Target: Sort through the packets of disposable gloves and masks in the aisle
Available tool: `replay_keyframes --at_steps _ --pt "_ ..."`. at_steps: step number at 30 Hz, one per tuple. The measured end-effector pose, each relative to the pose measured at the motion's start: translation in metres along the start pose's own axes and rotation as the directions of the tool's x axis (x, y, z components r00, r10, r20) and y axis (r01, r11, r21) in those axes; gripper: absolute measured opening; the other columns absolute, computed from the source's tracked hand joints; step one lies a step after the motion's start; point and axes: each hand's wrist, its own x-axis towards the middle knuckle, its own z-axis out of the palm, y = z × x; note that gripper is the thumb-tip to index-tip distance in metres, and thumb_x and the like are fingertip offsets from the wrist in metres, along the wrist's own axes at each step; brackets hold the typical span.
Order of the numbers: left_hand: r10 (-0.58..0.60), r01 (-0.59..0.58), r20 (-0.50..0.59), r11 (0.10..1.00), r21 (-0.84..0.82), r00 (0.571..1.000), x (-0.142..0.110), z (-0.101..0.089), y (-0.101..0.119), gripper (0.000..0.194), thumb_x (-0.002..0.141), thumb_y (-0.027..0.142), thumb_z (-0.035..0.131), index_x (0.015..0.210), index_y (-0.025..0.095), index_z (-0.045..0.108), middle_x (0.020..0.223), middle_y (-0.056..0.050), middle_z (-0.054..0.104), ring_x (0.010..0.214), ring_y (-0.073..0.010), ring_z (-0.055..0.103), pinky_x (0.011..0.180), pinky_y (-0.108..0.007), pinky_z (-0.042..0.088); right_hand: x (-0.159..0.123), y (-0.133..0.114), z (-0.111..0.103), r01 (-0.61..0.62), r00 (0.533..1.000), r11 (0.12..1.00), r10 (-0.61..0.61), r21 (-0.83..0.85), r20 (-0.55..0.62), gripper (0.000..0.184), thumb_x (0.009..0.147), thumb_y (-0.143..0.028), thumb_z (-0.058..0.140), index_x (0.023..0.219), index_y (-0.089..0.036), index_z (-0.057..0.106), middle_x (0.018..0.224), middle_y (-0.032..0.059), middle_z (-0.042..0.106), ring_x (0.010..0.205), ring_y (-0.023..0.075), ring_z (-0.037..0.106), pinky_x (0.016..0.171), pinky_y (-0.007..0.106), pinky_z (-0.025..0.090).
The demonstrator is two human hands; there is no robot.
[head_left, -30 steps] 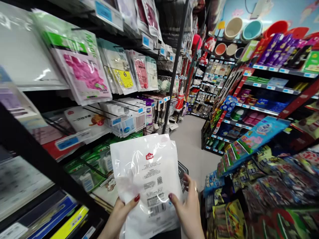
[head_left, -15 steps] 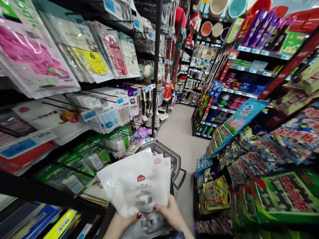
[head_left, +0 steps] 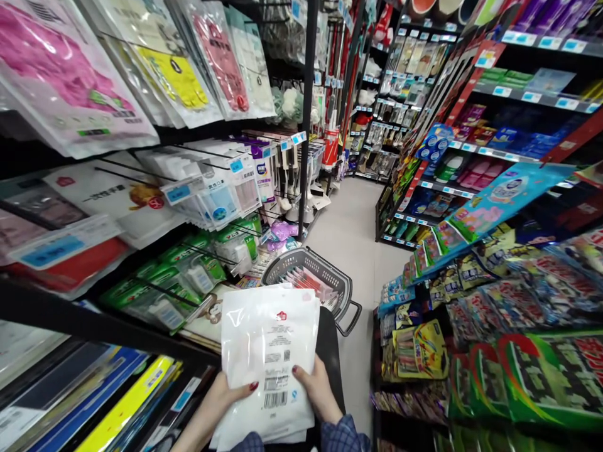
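A small stack of white plastic packets [head_left: 271, 333] lies between my two hands, with the barcode side of the top one facing me. My left hand [head_left: 234, 390] grips the stack's left edge, thumb on top. At the right edge my right hand [head_left: 316, 388] closes round it, thumb pressed near the printed text. The fingers under the packets are hidden. Just beyond the stack, a grey shopping basket [head_left: 349, 289] stands on the floor, holding several flat packets with red and white print.
On the left, hooks carry glove packs [head_left: 179, 78], face masks [head_left: 221, 201] and green blister packs [head_left: 188, 276]. Snack bags [head_left: 504, 307] hang close on the right. A grey floor aisle [head_left: 348, 220] runs ahead to shelves at the far end.
The fanned packets have come together into a neater, more upright stack. Both hands have shifted to its side edges. The view has tipped downward, and more of the basket's contents shows.
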Motion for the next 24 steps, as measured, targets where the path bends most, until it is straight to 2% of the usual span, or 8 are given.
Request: replay_keyframes --at_steps 3,6,10,15,19,24 --pt "0.040 -0.039 -0.015 0.997 0.065 0.999 0.005 0.006 0.006 0.067 0.041 0.032 0.084 0.100 0.011 0.060 0.096 -0.017 0.068 0.101 -0.0373 0.058 0.085 -0.044 0.048 -0.002 -0.010 -0.004 0.014 0.999 1.000 -0.014 -0.020 -0.031 0.049 0.064 -0.041 0.073 0.101 -0.012 0.061 0.103 0.0150 0.067 0.095 0.0286 0.062 0.084 0.043 0.047" --pt "0.108 -0.108 0.010 0.989 0.098 0.994 0.006 0.011 0.012 0.072 0.047 0.035 0.082 0.109 0.010 0.055 0.106 -0.018 0.065 0.105 -0.0356 0.056 0.088 -0.043 0.046 -0.003 -0.020 -0.010 0.020 0.998 0.999 -0.022 -0.037 -0.063 0.042 0.069 -0.039 0.069 0.099 -0.011 0.062 0.102 0.0155 0.067 0.092 0.0278 0.064 0.083 0.041 0.048" --pt "0.110 -0.127 0.158 0.987 0.100 0.981 0.004 0.016 0.017 0.075 0.053 0.040 0.078 0.115 0.009 0.050 0.113 -0.020 0.060 0.107 -0.0357 0.054 0.088 -0.044 0.047 -0.003 -0.028 -0.019 0.003 0.986 0.999 -0.008 -0.032 -0.164 0.040 0.069 -0.039 0.069 0.096 -0.010 0.061 0.097 0.0152 0.069 0.086 0.0276 0.065 0.079 0.041 0.050" --pt "0.070 -0.107 0.384 0.991 0.076 0.921 0.000 0.020 0.020 0.075 0.057 0.034 0.078 0.120 0.011 0.046 0.120 -0.018 0.057 0.113 -0.0338 0.050 0.091 -0.042 0.046 -0.004 -0.040 -0.024 -0.011 0.979 1.000 0.012 0.008 -0.201 0.040 0.067 -0.038 0.070 0.095 -0.012 0.059 0.097 0.0144 0.069 0.087 0.0290 0.065 0.077 0.042 0.051" --pt "0.062 -0.080 0.404 0.996 0.027 0.913 -0.004 0.020 0.020 0.077 0.061 0.036 0.075 0.125 0.011 0.041 0.120 -0.019 0.057 0.113 -0.0341 0.050 0.090 -0.043 0.046 -0.007 -0.050 -0.021 0.026 0.969 1.000 -0.027 -0.010 -0.246 0.040 0.062 -0.036 0.074 0.092 -0.013 0.060 0.094 0.0125 0.070 0.088 0.0291 0.065 0.077 0.041 0.052" --pt "0.082 -0.083 0.373 0.996 -0.012 0.924 -0.006 0.017 0.018 0.083 0.065 0.040 0.072 0.133 0.013 0.032 0.123 -0.017 0.055 0.117 -0.0317 0.047 0.095 -0.041 0.043 -0.009 -0.057 -0.016 0.044 0.958 0.997 -0.059 -0.061 -0.281 0.042 0.060 -0.037 0.074 0.092 -0.013 0.061 0.093 0.0128 0.070 0.087 0.0292 0.065 0.078 0.042 0.052"
